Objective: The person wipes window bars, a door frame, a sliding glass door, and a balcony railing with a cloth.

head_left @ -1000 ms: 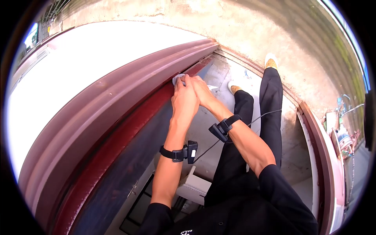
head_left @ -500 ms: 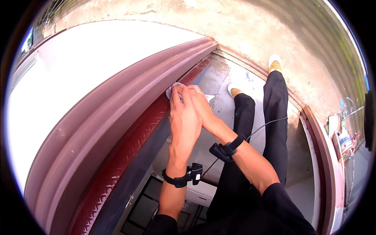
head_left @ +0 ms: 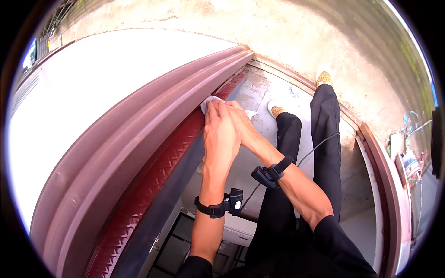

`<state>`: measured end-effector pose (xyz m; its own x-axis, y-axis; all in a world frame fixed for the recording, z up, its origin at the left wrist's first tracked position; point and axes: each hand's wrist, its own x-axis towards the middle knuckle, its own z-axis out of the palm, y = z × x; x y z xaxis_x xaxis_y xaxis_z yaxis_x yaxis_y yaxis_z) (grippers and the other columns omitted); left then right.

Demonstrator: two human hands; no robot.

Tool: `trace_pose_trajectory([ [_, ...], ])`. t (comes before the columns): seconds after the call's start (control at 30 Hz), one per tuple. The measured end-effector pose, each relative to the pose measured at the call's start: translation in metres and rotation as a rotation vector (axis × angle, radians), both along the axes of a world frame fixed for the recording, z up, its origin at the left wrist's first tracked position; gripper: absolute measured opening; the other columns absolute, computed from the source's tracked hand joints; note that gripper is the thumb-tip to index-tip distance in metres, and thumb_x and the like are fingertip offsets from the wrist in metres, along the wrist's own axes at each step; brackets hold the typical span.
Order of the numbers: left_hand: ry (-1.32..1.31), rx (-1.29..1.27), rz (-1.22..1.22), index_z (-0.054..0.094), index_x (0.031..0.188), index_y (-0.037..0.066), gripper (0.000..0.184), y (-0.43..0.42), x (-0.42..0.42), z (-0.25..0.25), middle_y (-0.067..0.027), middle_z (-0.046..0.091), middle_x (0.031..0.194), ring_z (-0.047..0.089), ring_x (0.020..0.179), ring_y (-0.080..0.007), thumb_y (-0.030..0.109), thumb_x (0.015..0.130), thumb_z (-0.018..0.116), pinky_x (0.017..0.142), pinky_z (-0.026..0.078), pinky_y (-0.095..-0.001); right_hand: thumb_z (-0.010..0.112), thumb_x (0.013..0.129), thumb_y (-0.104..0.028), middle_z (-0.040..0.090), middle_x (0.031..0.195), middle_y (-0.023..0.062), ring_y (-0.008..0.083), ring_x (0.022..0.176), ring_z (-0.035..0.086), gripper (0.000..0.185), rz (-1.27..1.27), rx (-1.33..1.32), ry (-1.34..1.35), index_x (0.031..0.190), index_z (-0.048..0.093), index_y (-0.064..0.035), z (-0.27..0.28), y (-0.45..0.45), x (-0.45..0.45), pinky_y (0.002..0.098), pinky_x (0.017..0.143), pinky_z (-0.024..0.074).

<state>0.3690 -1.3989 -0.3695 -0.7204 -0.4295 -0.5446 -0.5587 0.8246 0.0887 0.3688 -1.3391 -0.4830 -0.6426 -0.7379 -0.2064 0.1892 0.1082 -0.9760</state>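
A white cloth [head_left: 210, 100] is pressed against the dark red textured edge [head_left: 160, 170] of a door with brown frame moulding [head_left: 134, 134]. My left hand [head_left: 221, 134] lies over the cloth, its fingers bent and pushing it onto the edge. Right beside it, my right hand [head_left: 244, 126] is closed against the left one, and a white corner of cloth pokes out past its fingers. The fingertips of both hands are partly hidden. Each wrist wears a black strap with a small device.
A brown door frame post [head_left: 380, 185] rises on the right, with a sill [head_left: 296, 78] across the floor. Beyond lies concrete ground [head_left: 287, 28]. Tangled cords and items [head_left: 410, 162] hang at the far right. A thin black cable [head_left: 320, 144] crosses my legs.
Both hands have shifted slightly, staying on the cloth against the door edge. The view has also moved a little. The grip looks the same.
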Motion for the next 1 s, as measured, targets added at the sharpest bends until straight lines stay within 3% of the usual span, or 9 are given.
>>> trace_pose_trajectory([
  [0.1, 0.033, 0.053, 0.084, 0.046, 0.139, -0.010, 0.049, 0.002, 0.000, 0.022, -0.0348, 0.046, 0.146, 0.052, 0.129, -0.0519, -0.005, 0.090, 0.053, 0.107, 0.047, -0.0522, 0.068, 0.085, -0.019, 0.066, 0.122, 0.0137, 0.0381, 0.116, 0.052, 0.041, 0.013, -0.018, -0.005, 0.122, 0.062, -0.0026, 0.020, 0.002, 0.000, 0.0466, 0.094, 0.0441],
  [0.23, 0.073, 0.115, 0.125, 0.044, 0.140, -0.010, 0.051, 0.000, -0.003, -0.004, -0.0337, 0.047, 0.146, 0.051, 0.127, -0.0534, -0.007, 0.090, 0.052, 0.107, 0.046, -0.0529, 0.066, 0.085, -0.020, 0.066, 0.119, 0.0135, 0.0372, 0.117, 0.052, 0.044, 0.041, 0.007, -0.010, 0.126, 0.062, -0.0027, -0.004, 0.000, 0.003, 0.0446, 0.101, 0.0426],
  [0.3, 0.033, 0.142, 0.148, 0.044, 0.141, -0.010, 0.051, -0.004, -0.008, -0.028, -0.0333, 0.046, 0.146, 0.051, 0.128, -0.0535, -0.008, 0.090, 0.052, 0.107, 0.046, -0.0529, 0.066, 0.086, -0.018, 0.066, 0.123, 0.0129, 0.0386, 0.121, 0.051, 0.040, 0.047, 0.065, 0.028, 0.123, 0.062, -0.0026, -0.032, -0.002, 0.002, 0.0481, 0.094, 0.0436],
  [0.5, -0.010, 0.179, 0.194, 0.045, 0.140, -0.009, 0.053, -0.017, 0.003, -0.136, -0.0327, 0.046, 0.147, 0.051, 0.130, -0.0524, -0.008, 0.087, 0.054, 0.108, 0.047, -0.0521, 0.066, 0.087, -0.022, 0.066, 0.128, 0.0100, 0.0372, 0.124, 0.049, 0.042, -0.008, 0.189, 0.051, 0.126, 0.062, -0.0056, -0.118, -0.012, 0.009, 0.0497, 0.096, 0.0413],
  [0.6, 0.076, 0.069, 0.055, 0.045, 0.138, -0.009, 0.051, -0.018, 0.017, -0.176, -0.0331, 0.048, 0.144, 0.051, 0.130, -0.0509, -0.008, 0.088, 0.054, 0.106, 0.047, -0.0522, 0.065, 0.089, -0.023, 0.066, 0.130, 0.0072, 0.0369, 0.124, 0.048, 0.041, 0.039, 0.262, -0.054, 0.128, 0.062, -0.0088, -0.141, -0.014, 0.008, 0.0481, 0.097, 0.0397],
  [0.73, -0.004, 0.099, 0.071, 0.046, 0.137, -0.009, 0.051, -0.020, 0.007, -0.193, -0.0319, 0.050, 0.143, 0.051, 0.132, -0.0489, -0.007, 0.087, 0.055, 0.107, 0.047, -0.0514, 0.065, 0.091, -0.027, 0.067, 0.117, 0.0106, 0.0357, 0.115, 0.051, 0.046, -0.017, 0.247, 0.018, 0.134, 0.059, -0.0113, -0.155, -0.015, 0.005, 0.0478, 0.096, 0.0419],
  [0.8, -0.049, 0.101, 0.136, 0.046, 0.138, -0.008, 0.052, -0.020, 0.005, -0.195, -0.0315, 0.050, 0.144, 0.051, 0.132, -0.0487, -0.007, 0.087, 0.055, 0.107, 0.047, -0.0511, 0.065, 0.090, -0.023, 0.067, 0.122, 0.0052, 0.0349, 0.118, 0.050, 0.035, 0.062, 0.326, -0.018, 0.122, 0.064, -0.0112, -0.149, -0.015, -0.002, 0.0470, 0.094, 0.0392],
  [1.0, -0.134, 0.232, 0.255, 0.046, 0.142, -0.007, 0.057, -0.022, -0.023, -0.144, -0.0314, 0.049, 0.146, 0.052, 0.131, -0.0496, -0.006, 0.086, 0.055, 0.107, 0.047, -0.0516, 0.068, 0.085, -0.024, 0.068, 0.113, 0.0050, 0.0350, 0.108, 0.053, 0.029, 0.281, 0.381, 0.048, 0.111, 0.064, -0.0105, -0.117, -0.005, -0.034, 0.0486, 0.090, 0.0412],
])
